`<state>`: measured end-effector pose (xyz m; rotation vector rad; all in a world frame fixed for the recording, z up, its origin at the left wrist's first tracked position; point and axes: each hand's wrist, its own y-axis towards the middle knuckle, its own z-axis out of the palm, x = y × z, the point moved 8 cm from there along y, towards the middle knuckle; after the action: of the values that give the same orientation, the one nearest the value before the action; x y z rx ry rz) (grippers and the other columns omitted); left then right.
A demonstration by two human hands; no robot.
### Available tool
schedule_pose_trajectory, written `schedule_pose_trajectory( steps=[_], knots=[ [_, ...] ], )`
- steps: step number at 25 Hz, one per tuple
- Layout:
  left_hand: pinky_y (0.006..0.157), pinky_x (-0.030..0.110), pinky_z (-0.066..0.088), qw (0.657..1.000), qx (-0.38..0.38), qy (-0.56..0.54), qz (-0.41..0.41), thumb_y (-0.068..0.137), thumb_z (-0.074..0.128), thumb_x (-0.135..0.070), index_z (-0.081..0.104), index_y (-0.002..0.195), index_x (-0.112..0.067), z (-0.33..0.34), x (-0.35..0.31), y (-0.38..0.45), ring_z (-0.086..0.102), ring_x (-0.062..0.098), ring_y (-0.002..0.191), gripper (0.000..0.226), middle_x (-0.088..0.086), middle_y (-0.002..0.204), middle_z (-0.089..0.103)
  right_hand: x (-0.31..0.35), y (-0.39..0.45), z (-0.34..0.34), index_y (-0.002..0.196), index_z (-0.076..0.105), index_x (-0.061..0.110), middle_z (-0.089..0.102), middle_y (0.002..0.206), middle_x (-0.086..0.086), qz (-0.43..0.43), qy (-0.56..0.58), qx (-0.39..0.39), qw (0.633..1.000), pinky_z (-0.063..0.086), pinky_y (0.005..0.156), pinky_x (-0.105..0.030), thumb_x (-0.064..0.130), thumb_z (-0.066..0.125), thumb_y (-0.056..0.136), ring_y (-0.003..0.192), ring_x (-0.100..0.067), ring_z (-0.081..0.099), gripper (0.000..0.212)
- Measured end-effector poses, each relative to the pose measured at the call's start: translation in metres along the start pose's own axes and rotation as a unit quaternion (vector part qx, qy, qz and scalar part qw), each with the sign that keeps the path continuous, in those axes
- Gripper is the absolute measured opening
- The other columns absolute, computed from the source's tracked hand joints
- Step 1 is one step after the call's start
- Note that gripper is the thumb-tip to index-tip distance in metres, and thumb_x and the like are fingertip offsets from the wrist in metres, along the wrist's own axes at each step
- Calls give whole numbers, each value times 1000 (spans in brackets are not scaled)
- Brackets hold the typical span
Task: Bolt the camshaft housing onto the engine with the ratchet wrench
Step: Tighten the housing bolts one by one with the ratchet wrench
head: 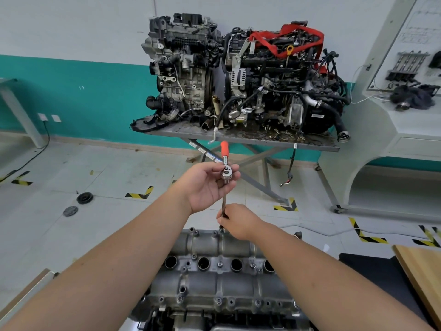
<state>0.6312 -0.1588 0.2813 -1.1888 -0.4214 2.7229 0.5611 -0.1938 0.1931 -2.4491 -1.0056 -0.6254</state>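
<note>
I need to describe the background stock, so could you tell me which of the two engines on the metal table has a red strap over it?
The right-hand engine: a red strap drapes its top. The left engine has none.

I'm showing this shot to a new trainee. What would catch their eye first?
Mid-frame, the left hand holds the head of an orange-handled ratchet wrench, while the right hand pinches its long extension just above the camshaft housing at bottom centre. Behind, two bare engines crowd a steel table, one draped with a red strap.
</note>
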Motion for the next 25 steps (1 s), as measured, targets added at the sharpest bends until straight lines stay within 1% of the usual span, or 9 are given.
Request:
schedule_pose_trajectory(
  steps=[4, 10, 12, 14, 15, 17, 19, 22, 25],
  knots=[
    [62, 26, 60, 1000, 6, -3, 1, 94, 44, -5, 70, 91, 2, -1, 1, 0, 70, 18, 74, 28, 10, 83, 70, 0, 2, 2, 94, 61, 20, 62, 92, 5, 4, -13, 9, 1000, 37, 77, -24, 21, 52, 98, 88, -14, 54, 10],
    [46, 21, 51, 995, -17, 93, -22, 93, 44, -4, 57, 97, -7, 7, -2, -2, 63, 14, 59, 14, 3, 72, 65, 5, -1, 2, 92, 62, 21, 66, 98, 4, 10, -12, 15, 1000, 39, 80, -23, 19, 52, 96, 91, -13, 55, 11],
    [43, 21, 47, 988, -31, 149, -21, 93, 46, -4, 57, 95, -11, 10, -5, -2, 59, 12, 54, 13, 0, 68, 64, 6, -2, 1, 92, 64, 18, 69, 101, 1, 16, -9, 13, 1000, 41, 81, -24, 18, 52, 96, 91, -13, 56, 12],
    [45, 22, 42, 963, -44, 267, -13, 92, 49, -6, 57, 93, -13, 15, -10, -2, 57, 11, 53, 11, -1, 66, 63, 7, -2, 1, 89, 65, 16, 67, 93, 2, 23, -10, 12, 1000, 42, 80, -27, 17, 51, 96, 88, -16, 56, 15],
    [47, 24, 40, 933, -51, 357, 0, 92, 49, -8, 56, 91, -14, 18, -14, -2, 58, 12, 54, 9, -2, 66, 63, 7, -3, 1, 83, 62, 17, 64, 85, 4, 27, -12, 11, 1000, 42, 78, -27, 17, 50, 95, 84, -15, 55, 17],
    [53, 27, 42, 832, -60, 549, 52, 96, 48, -17, 53, 88, -16, 28, -23, -3, 62, 11, 57, 9, -1, 70, 64, 8, -5, 1, 69, 52, 19, 54, 71, 5, 39, -14, 5, 999, 40, 71, -29, 17, 49, 96, 70, -12, 49, 27],
    [59, 32, 49, 711, -48, 691, 120, 101, 44, -28, 50, 84, -20, 42, -27, -6, 67, 10, 63, 20, 0, 76, 65, 8, -6, 2, 63, 44, 22, 49, 66, 4, 54, -7, -2, 998, 37, 61, -28, 17, 48, 96, 63, -12, 45, 34],
    [57, 33, 42, 513, -21, 836, 192, 104, 39, -42, 40, 79, -25, 56, -23, -12, 60, 22, 75, 31, -3, 75, 55, 8, -8, 2, 59, 42, 21, 48, 63, 1, 67, -13, -20, 997, 37, 63, -31, 20, 48, 95, 69, -22, 49, 36],
    [69, 36, 45, 319, 0, 892, 321, 100, 45, -51, 48, 84, -24, 65, -21, -26, 55, 19, 87, 31, -10, 81, 44, 8, -9, 2, 59, 42, 21, 49, 64, 0, 70, -50, -36, 996, 35, 61, -32, 26, 47, 95, 72, -25, 52, 37]
  ],
)
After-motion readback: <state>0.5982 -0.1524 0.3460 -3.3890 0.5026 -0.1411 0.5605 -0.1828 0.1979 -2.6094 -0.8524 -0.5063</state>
